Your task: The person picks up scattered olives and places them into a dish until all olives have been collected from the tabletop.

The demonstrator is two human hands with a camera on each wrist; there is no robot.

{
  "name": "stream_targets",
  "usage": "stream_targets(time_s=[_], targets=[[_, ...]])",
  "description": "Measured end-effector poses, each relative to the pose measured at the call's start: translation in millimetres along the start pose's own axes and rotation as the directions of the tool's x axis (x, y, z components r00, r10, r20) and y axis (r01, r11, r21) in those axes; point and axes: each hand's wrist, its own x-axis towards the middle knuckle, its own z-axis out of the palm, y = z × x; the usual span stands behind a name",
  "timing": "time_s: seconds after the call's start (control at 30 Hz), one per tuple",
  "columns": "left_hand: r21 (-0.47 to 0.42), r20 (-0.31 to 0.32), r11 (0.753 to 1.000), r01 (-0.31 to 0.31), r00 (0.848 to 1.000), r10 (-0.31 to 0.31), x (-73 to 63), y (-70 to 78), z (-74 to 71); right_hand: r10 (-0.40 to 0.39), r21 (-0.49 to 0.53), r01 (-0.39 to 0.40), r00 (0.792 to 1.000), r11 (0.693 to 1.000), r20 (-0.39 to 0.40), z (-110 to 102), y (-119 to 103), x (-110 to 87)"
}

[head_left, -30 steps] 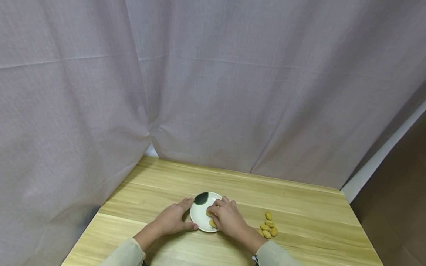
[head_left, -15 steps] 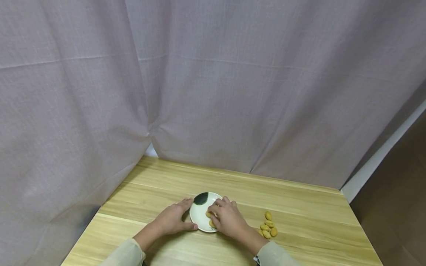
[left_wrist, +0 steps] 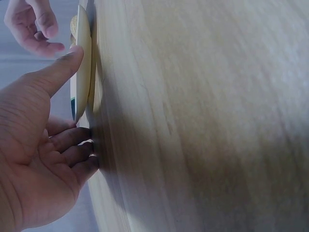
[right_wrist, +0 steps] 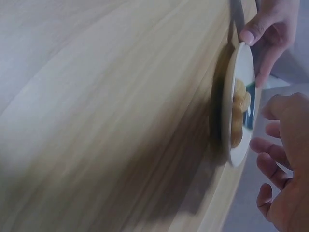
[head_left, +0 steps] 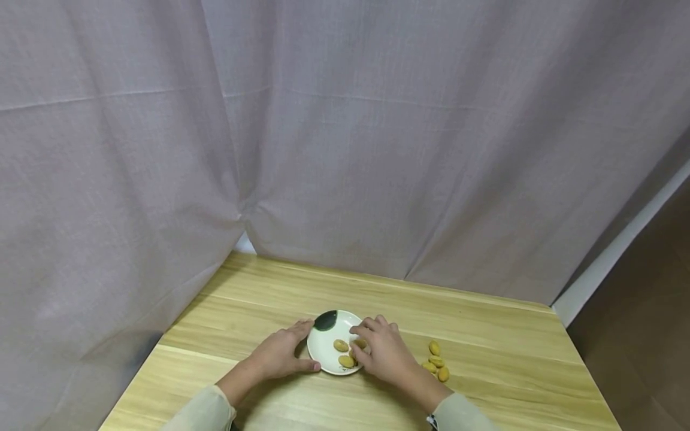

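Left hand (head_left: 277, 354) on the rim of a white plate (head_left: 322, 346), right hand (head_left: 384, 353) over some yellow bits (head_left: 341, 345) on it, plus a little yellow pile (head_left: 436, 361) off right on the wood table (head_left: 501, 359).

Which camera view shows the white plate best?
The head view: it looks down onto the white plate, showing its dark green patch and most of its face, though the right hand covers part. The left wrist view shows it nearly edge-on; the right wrist view shows it at a slant.

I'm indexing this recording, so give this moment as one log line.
left hand: touching rim of plate | right hand: over plate, holding nothing | yellow pieces: some on plate, others on table
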Motion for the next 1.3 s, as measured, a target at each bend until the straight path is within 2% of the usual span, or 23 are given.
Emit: stream_targets(time_s=[0.3,0.57,0.8,1.03,1.3], targets=[[0.009,-0.003,1.000,0.007,1.000,-0.006,0.4,-0.1,0.5,0.021,-0.030,-0.022,0.999,0.999,-0.034,-7.0,19.6,-14.7],[0.010,-0.001,1.000,0.007,1.000,-0.007,0.4,-0.8,1.6,0.047,-0.007,-0.047,0.997,0.999,-0.057,-15.3,28.2,-30.1],[0.018,-0.004,1.000,-0.001,1.000,0.001,1.0,-0.8,0.8,0.091,-0.031,-0.092,0.995,0.995,-0.040,-18.5,37.5,-40.0],[0.015,-0.007,1.000,-0.001,1.000,0.001,0.3,0.3,0.5,0.082,-0.062,-0.086,0.995,0.994,-0.065,-24.0,48.2,-46.1],[0.007,-0.007,1.000,-0.004,1.000,0.004,0.3,3.1,-0.7,0.121,-0.068,-0.122,0.992,0.990,-0.019,-34.1,59.7,-53.1]])
